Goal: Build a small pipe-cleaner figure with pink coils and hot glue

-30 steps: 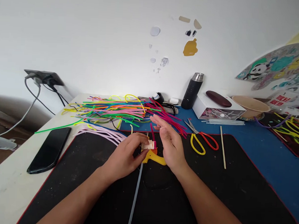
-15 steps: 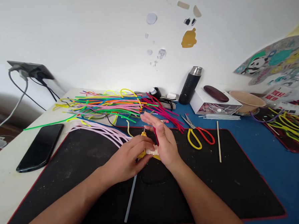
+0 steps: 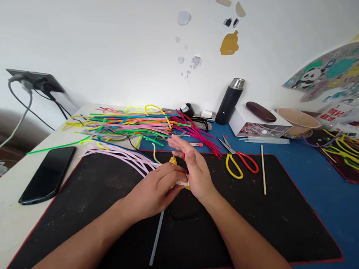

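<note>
My left hand [image 3: 160,185] is closed, thumb and fingers pinching a short white ridged piece [image 3: 182,183]. My right hand [image 3: 195,171] is held upright with its fingers stretched out. Its palm edge meets the right end of the white piece, as far as I can tell. Under and behind the hands lies a yellow glue gun [image 3: 173,160], mostly hidden, with its nozzle pointing away from me. A translucent glue stick [image 3: 156,239] extends from below the left hand toward me. Both hands are over the black mat [image 3: 241,222].
Colourful pipe cleaners [image 3: 131,126] pile at the back left, with pale lilac ones [image 3: 121,158] on the mat. Scissors [image 3: 235,165] and a wooden stick [image 3: 263,171] lie right. A phone [image 3: 47,175] lies left. A black flask [image 3: 229,103] and a white box [image 3: 258,124] stand behind.
My left fingers have shifted slightly right along the white piece, so less of it shows. My right hand stays nearly in place. The camera view has moved slightly.
</note>
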Demonstrator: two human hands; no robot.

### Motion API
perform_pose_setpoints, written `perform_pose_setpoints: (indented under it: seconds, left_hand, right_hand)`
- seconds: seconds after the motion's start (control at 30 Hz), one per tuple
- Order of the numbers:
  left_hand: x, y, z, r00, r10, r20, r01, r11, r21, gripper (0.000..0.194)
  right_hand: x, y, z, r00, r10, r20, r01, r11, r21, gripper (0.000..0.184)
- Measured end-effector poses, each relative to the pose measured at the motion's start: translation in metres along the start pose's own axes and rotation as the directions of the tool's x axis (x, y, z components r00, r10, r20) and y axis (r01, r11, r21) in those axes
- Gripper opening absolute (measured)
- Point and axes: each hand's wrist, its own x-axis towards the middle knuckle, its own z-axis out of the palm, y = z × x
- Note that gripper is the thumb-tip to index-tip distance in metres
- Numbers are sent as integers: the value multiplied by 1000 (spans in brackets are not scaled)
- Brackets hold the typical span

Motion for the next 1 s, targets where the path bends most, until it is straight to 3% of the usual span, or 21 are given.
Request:
perform_pose_setpoints:
  seconds: [0.13, 1.0]
  left_hand:
    - [0, 0, 1, 999, 41, 8, -41, 998, 57, 22]
    - [-1, -1, 2, 1000, 26, 9, -27, 998, 59, 22]
  right_hand:
    - [0, 1, 0, 1000, -1, -6, 1, 1000, 20, 61]
    - [1, 0, 0, 999, 33, -11, -33, 999, 38, 62]
